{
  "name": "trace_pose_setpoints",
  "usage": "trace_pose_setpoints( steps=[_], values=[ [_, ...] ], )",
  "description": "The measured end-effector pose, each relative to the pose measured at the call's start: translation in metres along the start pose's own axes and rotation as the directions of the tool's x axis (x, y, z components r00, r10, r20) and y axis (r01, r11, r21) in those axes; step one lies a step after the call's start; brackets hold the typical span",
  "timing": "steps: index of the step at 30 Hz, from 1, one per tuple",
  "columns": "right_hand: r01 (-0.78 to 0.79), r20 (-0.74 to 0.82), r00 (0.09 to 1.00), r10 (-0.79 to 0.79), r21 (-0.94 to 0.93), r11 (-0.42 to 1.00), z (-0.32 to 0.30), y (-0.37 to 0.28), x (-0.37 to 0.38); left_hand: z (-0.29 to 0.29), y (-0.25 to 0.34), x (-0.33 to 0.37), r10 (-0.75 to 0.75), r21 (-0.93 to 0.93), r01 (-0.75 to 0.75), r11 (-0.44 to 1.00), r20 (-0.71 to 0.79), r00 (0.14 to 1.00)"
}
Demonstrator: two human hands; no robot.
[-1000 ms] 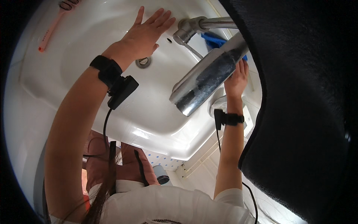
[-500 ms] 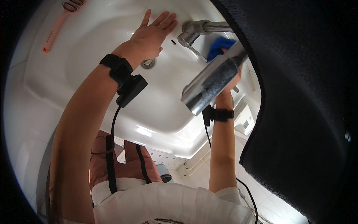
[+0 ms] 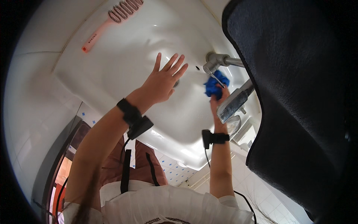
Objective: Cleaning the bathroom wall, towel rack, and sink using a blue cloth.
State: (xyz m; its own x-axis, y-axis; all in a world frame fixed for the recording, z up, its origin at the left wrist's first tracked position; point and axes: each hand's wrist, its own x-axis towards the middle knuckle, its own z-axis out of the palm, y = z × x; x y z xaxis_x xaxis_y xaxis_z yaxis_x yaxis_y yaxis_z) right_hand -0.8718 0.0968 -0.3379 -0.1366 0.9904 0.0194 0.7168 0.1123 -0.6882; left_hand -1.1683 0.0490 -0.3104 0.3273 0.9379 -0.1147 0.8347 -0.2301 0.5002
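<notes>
Over the white sink (image 3: 104,78) my left hand (image 3: 164,80) hovers or rests with its fingers spread and nothing in it. It partly covers the metal drain (image 3: 176,83). On the right, my right hand (image 3: 219,100) grips a crumpled blue cloth (image 3: 213,87). The cloth is at the thin lever of the chrome tap (image 3: 212,63), and the lever crosses in front of it. In front of part of my right hand and wrist sticks out the tap's thick metal spout (image 3: 235,104). Both wrists wear black straps with small black devices.
A pink hairbrush (image 3: 108,26) lies at the sink's far left. Dark, fuzzy cloth (image 3: 291,93) hangs close on the right and hides much of that side. A clear dish (image 3: 235,125) sits near the sink's right edge. Thin cables run from both wrist devices.
The view has shifted, so the sink and hairbrush appear farther right. My right hand has brought the blue cloth from beside the tap lever to under it. My left hand has come nearer to me.
</notes>
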Motion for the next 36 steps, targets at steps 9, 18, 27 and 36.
trace_pose_setpoints(
  steps=[9,18,27,36],
  values=[
    [0.315,-0.04,0.948,-0.315,-0.009,0.949,0.061,-0.185,0.013,-0.054,-0.042,-0.076,-0.17,-0.042,0.168,0.985,-0.068,0.983],
    [-0.003,-0.128,0.972,-0.195,-0.844,0.536,0.103,-0.171,0.113,-0.061,-0.06,-0.095,-0.161,-0.055,0.158,0.986,-0.059,0.985],
    [0.334,-0.167,0.831,-0.531,-0.613,0.716,0.134,-0.17,0.159,-0.075,-0.078,-0.122,-0.195,-0.056,0.193,0.98,-0.044,0.98],
    [0.605,-0.076,0.758,-0.648,-0.291,0.741,0.167,-0.228,0.196,-0.096,-0.123,-0.126,-0.302,0.073,0.363,0.929,-0.416,0.858]
  ],
)
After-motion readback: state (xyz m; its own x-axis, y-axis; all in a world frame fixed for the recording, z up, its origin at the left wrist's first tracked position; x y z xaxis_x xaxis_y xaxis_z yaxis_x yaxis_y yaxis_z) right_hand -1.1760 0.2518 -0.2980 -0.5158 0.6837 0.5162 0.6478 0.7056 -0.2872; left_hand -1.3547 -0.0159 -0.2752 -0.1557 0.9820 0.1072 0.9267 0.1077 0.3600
